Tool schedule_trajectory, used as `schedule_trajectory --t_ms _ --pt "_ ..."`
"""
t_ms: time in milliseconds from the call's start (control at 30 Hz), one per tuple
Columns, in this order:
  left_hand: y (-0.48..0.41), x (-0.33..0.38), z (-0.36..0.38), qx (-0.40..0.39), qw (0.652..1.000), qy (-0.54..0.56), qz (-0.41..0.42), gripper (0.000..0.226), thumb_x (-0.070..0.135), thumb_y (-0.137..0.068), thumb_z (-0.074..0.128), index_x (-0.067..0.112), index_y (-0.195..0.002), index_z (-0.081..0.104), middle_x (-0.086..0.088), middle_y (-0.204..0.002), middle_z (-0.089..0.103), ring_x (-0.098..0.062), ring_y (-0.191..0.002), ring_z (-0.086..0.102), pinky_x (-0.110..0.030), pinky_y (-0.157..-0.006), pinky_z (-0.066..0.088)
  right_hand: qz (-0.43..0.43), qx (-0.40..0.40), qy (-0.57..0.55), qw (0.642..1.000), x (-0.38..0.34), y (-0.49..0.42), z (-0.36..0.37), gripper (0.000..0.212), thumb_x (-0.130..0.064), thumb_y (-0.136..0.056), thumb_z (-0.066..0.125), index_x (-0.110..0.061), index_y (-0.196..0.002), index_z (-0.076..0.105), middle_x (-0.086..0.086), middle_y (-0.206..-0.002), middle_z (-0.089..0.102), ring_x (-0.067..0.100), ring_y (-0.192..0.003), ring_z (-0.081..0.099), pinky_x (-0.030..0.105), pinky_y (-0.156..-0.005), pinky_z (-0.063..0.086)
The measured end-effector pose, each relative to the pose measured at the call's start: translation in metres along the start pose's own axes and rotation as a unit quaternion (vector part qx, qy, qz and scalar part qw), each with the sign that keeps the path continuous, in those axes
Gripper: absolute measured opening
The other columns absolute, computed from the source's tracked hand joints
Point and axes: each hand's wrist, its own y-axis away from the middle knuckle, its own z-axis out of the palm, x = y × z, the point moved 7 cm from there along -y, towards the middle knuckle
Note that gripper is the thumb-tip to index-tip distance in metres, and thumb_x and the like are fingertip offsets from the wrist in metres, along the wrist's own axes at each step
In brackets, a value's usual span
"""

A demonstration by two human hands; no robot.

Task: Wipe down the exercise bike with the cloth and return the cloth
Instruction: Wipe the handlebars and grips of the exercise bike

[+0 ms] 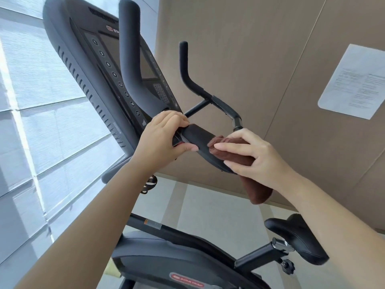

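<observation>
On the console (pixel 93 69), "STA" is printed beside a red logo (pixel 109 28); 1, 3, 6, 9, 12, 15, 18, 21 are marked down its button column (pixel 114 74); the print on the wall sheet (pixel 354 82) cannot be read.

The left forearm (pixel 100 215) and the right forearm (pixel 333 215) were bare to the edge of the view. The left hand (pixel 162 138) and the right hand (pixel 256 155) were bare too, with slim fingers (pixel 229 146) and short, plain nails.

Gym or fitness room: exercise bike (pixel 166 257) with numbered console (pixel 116 65), printed notice (pixel 354 82) posted on wall.
</observation>
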Motion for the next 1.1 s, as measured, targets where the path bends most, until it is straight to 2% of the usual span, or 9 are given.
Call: schedule_trajectory --t_ms 100,167,233,333,400,533,667,800,1100 --pt "-0.001 0.004 -0.001 0.003 1.000 -0.008 -0.003 0.074 0.068 -0.067 0.050 0.000 -0.094 0.059 -0.013 -0.103 0.064 -0.032 -0.102 0.056 -0.042 -0.088 0.044 0.009 0.012 -0.001 1.000 0.013 0.028 -0.008 0.042 -0.013 -0.079 0.069 -0.035 -0.113 0.063 -0.006 -0.108 0.057 0.015 -0.105 0.054 0.021 -0.094 0.040" --pt "-0.001 0.008 0.000 0.009 1.000 -0.015 -0.006 0.081 0.075 -0.063 0.047 0.000 -0.092 0.057 -0.013 -0.100 0.063 -0.032 -0.100 0.055 -0.039 -0.086 0.042 0.039 0.017 -0.027 0.999 0.021 0.034 -0.016 0.041 -0.015 -0.078 0.069 -0.040 -0.111 0.063 -0.011 -0.107 0.058 0.011 -0.103 0.056 0.013 -0.089 0.039" --pt "-0.002 0.011 0.002 0.013 1.000 -0.019 -0.015 0.085 0.078 -0.060 0.046 -0.001 -0.091 0.057 -0.013 -0.099 0.062 -0.032 -0.099 0.054 -0.037 -0.086 0.041 0.071 0.055 -0.055 0.994 0.026 0.028 -0.026 0.041 -0.016 -0.079 0.068 -0.044 -0.109 0.062 -0.015 -0.105 0.059 0.005 -0.100 0.056 0.008 -0.085 0.038" --pt "-0.002 0.013 0.003 0.016 0.999 -0.026 -0.017 0.087 0.077 -0.056 0.052 -0.002 -0.091 0.057 -0.014 -0.099 0.062 -0.033 -0.097 0.055 -0.039 -0.084 0.041 0.081 0.128 -0.058 0.987 0.021 0.002 -0.028 0.040 -0.014 -0.081 0.067 -0.037 -0.113 0.062 -0.013 -0.105 0.057 0.000 -0.100 0.054 0.007 -0.088 0.036" --pt "-0.002 0.012 0.003 0.017 0.999 -0.030 -0.020 0.085 0.074 -0.054 0.058 -0.003 -0.090 0.056 -0.014 -0.098 0.063 -0.033 -0.096 0.055 -0.040 -0.082 0.043 0.083 0.110 -0.044 0.990 0.012 -0.015 -0.012 0.036 -0.016 -0.082 0.066 -0.032 -0.115 0.063 -0.005 -0.109 0.057 0.006 -0.103 0.053 0.010 -0.092 0.037" --pt "-0.002 0.010 0.004 0.006 0.999 -0.039 -0.024 0.081 0.069 -0.054 0.063 -0.003 -0.091 0.057 -0.012 -0.100 0.063 -0.032 -0.099 0.055 -0.042 -0.082 0.046 0.096 0.061 -0.017 0.993 0.016 -0.014 0.006 0.034 -0.020 -0.085 0.063 -0.033 -0.116 0.062 -0.001 -0.110 0.057 0.020 -0.106 0.051 0.032 -0.096 0.041" --pt "-0.001 0.013 0.004 0.010 0.998 -0.062 -0.007 0.081 0.071 -0.059 0.060 -0.002 -0.093 0.058 -0.013 -0.100 0.063 -0.032 -0.099 0.055 -0.042 -0.085 0.045 0.084 0.079 -0.007 0.993 0.020 -0.003 0.002 0.035 -0.021 -0.084 0.064 -0.036 -0.116 0.061 -0.004 -0.109 0.058 0.022 -0.103 0.050 0.030 -0.093 0.041" --pt "0.001 0.019 0.010 0.015 0.993 -0.116 0.030 0.080 0.071 -0.064 0.059 0.000 -0.101 0.060 -0.013 -0.102 0.062 -0.032 -0.099 0.056 -0.042 -0.089 0.044 0.076 0.108 0.013 0.991 0.019 -0.001 0.004 0.033 -0.034 -0.082 0.058 -0.036 -0.115 0.062 -0.003 -0.111 0.059 0.023 -0.101 0.051 0.034 -0.090 0.045" --pt "0.003 0.020 0.014 0.013 0.992 -0.124 0.007 0.080 0.069 -0.063 0.060 -0.001 -0.103 0.059 -0.014 -0.106 0.062 -0.032 -0.103 0.055 -0.043 -0.093 0.041 0.052 0.156 0.027 0.986 0.019 -0.001 0.003 0.031 -0.036 -0.082 0.057 -0.032 -0.112 0.065 -0.003 -0.108 0.062 0.021 -0.094 0.052 0.027 -0.081 0.045"
